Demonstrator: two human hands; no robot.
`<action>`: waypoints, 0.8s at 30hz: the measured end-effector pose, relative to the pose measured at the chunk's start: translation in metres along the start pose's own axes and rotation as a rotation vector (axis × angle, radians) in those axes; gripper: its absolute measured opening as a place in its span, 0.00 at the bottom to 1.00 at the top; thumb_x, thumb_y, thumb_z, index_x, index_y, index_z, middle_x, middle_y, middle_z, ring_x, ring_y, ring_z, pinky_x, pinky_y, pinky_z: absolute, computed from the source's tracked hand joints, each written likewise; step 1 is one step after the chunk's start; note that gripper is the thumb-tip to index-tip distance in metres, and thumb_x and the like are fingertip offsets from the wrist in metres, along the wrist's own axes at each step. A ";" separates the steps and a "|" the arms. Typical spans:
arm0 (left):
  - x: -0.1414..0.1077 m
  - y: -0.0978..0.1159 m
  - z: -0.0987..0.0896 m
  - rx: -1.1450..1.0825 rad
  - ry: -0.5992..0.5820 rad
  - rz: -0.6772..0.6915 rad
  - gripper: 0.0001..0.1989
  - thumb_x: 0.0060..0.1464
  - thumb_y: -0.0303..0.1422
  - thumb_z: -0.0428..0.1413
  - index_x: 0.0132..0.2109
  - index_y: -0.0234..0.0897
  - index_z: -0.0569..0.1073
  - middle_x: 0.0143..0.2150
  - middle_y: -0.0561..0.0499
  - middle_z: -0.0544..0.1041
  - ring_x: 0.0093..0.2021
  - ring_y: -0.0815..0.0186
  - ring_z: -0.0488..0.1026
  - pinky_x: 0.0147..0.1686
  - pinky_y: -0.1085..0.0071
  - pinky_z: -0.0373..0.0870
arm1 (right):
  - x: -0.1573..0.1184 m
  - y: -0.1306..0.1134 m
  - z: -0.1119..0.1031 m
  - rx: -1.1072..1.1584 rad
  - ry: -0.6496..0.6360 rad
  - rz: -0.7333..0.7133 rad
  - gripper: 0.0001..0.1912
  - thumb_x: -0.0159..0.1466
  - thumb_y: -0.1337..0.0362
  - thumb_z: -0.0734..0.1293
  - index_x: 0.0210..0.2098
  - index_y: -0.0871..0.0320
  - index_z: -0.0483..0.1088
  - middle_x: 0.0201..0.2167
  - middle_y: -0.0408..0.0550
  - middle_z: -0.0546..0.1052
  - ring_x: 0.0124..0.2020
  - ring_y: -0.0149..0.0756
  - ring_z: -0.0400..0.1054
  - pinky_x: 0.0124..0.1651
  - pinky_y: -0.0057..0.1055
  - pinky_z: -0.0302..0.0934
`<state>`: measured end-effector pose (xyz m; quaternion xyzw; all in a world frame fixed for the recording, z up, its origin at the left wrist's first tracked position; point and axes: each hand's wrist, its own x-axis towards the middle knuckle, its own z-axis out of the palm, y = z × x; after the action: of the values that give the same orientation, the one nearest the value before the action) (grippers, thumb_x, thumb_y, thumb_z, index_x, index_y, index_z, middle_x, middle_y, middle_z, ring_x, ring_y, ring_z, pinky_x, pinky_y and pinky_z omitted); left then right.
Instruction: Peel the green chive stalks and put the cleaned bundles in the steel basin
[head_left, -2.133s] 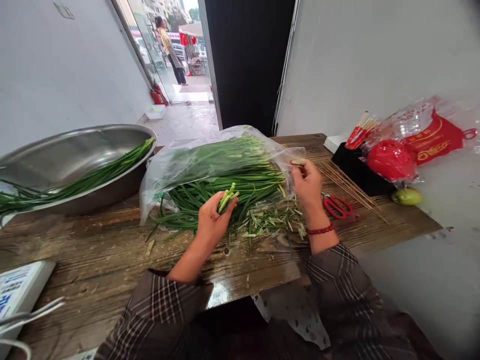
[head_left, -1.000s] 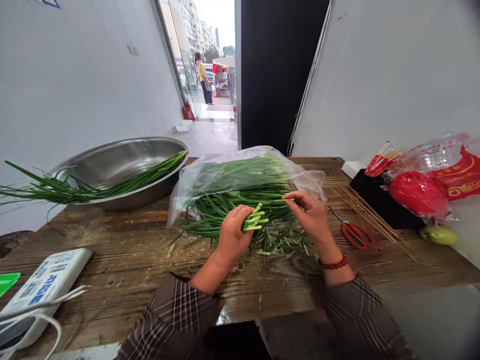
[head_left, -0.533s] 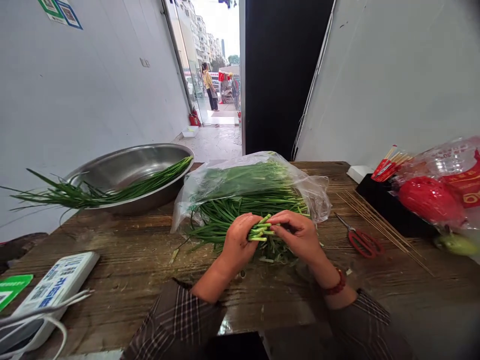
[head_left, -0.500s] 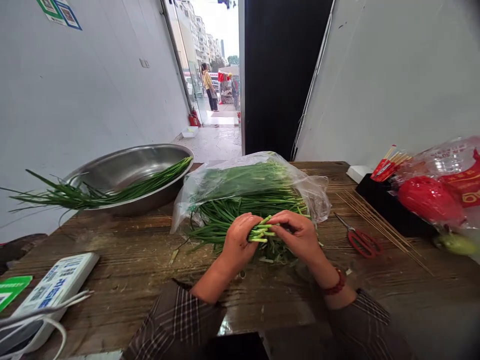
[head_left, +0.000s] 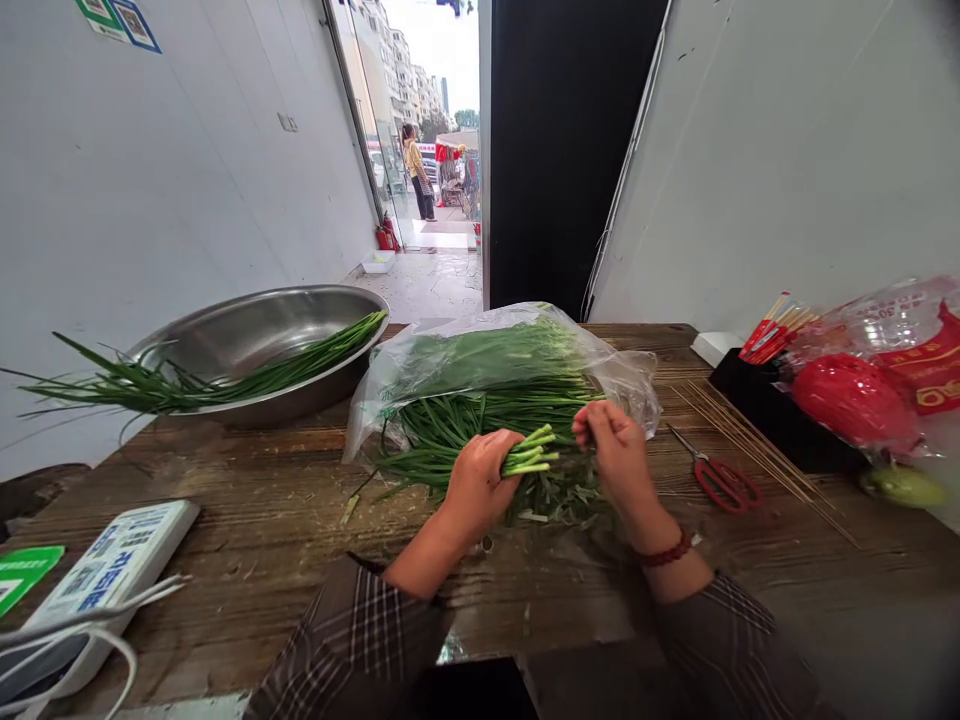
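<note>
My left hand (head_left: 481, 473) is wrapped round a small bunch of garlic chives (head_left: 534, 452), its pale cut ends pointing right. To the right of those ends, apart from them, my right hand (head_left: 616, 445) is raised with its fingers curled into a pinch. Whatever its fingertips hold, if anything, is too small to make out. Just behind both hands, a large pile of chives (head_left: 502, 405) lies partly inside a clear plastic bag (head_left: 480, 350). Loose trimmings (head_left: 559, 498) are heaped on the table below my hands.
A steel basin (head_left: 225, 335) with more chives stands at the back left. Red-handled scissors (head_left: 727, 485), thin skewers (head_left: 757, 455) and a black box (head_left: 787, 430) lie to the right. At the left front is a white box-shaped device (head_left: 124, 560) with cables on the wooden table (head_left: 315, 600).
My right hand has moved right and slightly up, away from the chive ends it was touching. My left hand still holds the bunch in nearly the same place.
</note>
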<state>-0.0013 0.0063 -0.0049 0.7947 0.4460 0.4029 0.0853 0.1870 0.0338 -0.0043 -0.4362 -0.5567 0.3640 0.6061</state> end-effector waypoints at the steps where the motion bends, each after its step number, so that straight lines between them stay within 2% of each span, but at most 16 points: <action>1: 0.001 0.000 -0.001 -0.042 0.037 -0.029 0.04 0.56 0.30 0.53 0.37 0.37 0.72 0.33 0.49 0.77 0.33 0.64 0.73 0.33 0.70 0.66 | 0.003 0.002 -0.002 0.066 0.062 0.035 0.20 0.65 0.48 0.62 0.25 0.56 0.67 0.20 0.42 0.70 0.21 0.29 0.63 0.22 0.26 0.57; 3: 0.002 0.001 -0.003 -0.136 0.114 -0.091 0.06 0.59 0.33 0.52 0.36 0.37 0.72 0.33 0.50 0.77 0.33 0.66 0.74 0.34 0.71 0.68 | 0.006 0.005 -0.005 0.118 0.092 0.051 0.22 0.65 0.47 0.61 0.22 0.56 0.65 0.19 0.42 0.68 0.20 0.28 0.61 0.22 0.26 0.56; 6: 0.005 0.003 -0.006 -0.226 0.180 -0.136 0.08 0.61 0.36 0.52 0.40 0.36 0.73 0.37 0.49 0.78 0.37 0.65 0.75 0.37 0.71 0.70 | 0.005 0.005 -0.005 0.000 -0.064 0.019 0.22 0.66 0.48 0.60 0.24 0.57 0.68 0.21 0.44 0.71 0.22 0.29 0.64 0.26 0.28 0.60; 8: 0.006 0.003 -0.007 -0.224 0.196 -0.125 0.09 0.60 0.35 0.54 0.44 0.36 0.73 0.41 0.47 0.79 0.40 0.64 0.76 0.41 0.69 0.71 | 0.002 0.005 -0.002 -0.145 -0.205 -0.050 0.16 0.66 0.52 0.62 0.32 0.56 0.73 0.29 0.46 0.76 0.29 0.32 0.69 0.33 0.30 0.65; 10: 0.006 0.003 -0.006 -0.205 0.185 -0.080 0.08 0.59 0.34 0.55 0.43 0.36 0.73 0.41 0.46 0.79 0.40 0.64 0.75 0.41 0.69 0.71 | -0.001 0.008 0.002 -0.260 -0.341 -0.162 0.12 0.66 0.57 0.63 0.44 0.54 0.73 0.40 0.49 0.77 0.38 0.35 0.72 0.42 0.33 0.67; 14: 0.003 0.005 -0.008 -0.216 0.217 -0.013 0.06 0.60 0.33 0.54 0.37 0.36 0.73 0.33 0.49 0.76 0.35 0.67 0.73 0.37 0.71 0.70 | -0.004 0.022 0.009 -0.393 -0.528 -0.356 0.20 0.65 0.63 0.64 0.57 0.51 0.66 0.52 0.52 0.72 0.52 0.39 0.68 0.55 0.40 0.64; 17: 0.000 0.010 -0.016 -0.234 0.342 -0.006 0.06 0.61 0.33 0.53 0.38 0.36 0.72 0.35 0.49 0.76 0.36 0.67 0.74 0.38 0.71 0.70 | -0.003 0.032 0.013 -0.443 -0.538 -0.352 0.22 0.65 0.64 0.63 0.59 0.53 0.64 0.53 0.54 0.71 0.51 0.39 0.68 0.55 0.41 0.65; 20: -0.003 0.009 -0.022 -0.167 0.469 0.095 0.05 0.61 0.30 0.53 0.43 0.37 0.72 0.36 0.50 0.77 0.37 0.67 0.74 0.40 0.70 0.70 | -0.002 0.035 0.015 -0.448 -0.515 -0.328 0.21 0.66 0.64 0.63 0.58 0.55 0.66 0.51 0.55 0.72 0.47 0.38 0.69 0.51 0.40 0.67; 22: -0.004 0.005 -0.023 -0.056 0.496 0.178 0.08 0.59 0.29 0.54 0.47 0.38 0.71 0.36 0.50 0.77 0.36 0.67 0.73 0.38 0.70 0.69 | 0.000 0.031 0.014 -0.432 -0.503 -0.315 0.19 0.65 0.64 0.63 0.55 0.55 0.68 0.49 0.54 0.74 0.45 0.37 0.70 0.50 0.39 0.67; 24: -0.004 -0.001 -0.021 0.073 0.452 0.231 0.12 0.58 0.30 0.55 0.49 0.38 0.71 0.36 0.48 0.77 0.35 0.65 0.73 0.36 0.70 0.69 | 0.004 0.026 0.009 -0.375 -0.456 -0.264 0.16 0.66 0.62 0.63 0.51 0.55 0.72 0.45 0.52 0.76 0.42 0.36 0.72 0.48 0.37 0.67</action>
<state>-0.0176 -0.0007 0.0063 0.7327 0.3744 0.5609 -0.0921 0.1795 0.0480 -0.0269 -0.3713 -0.7873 0.2617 0.4170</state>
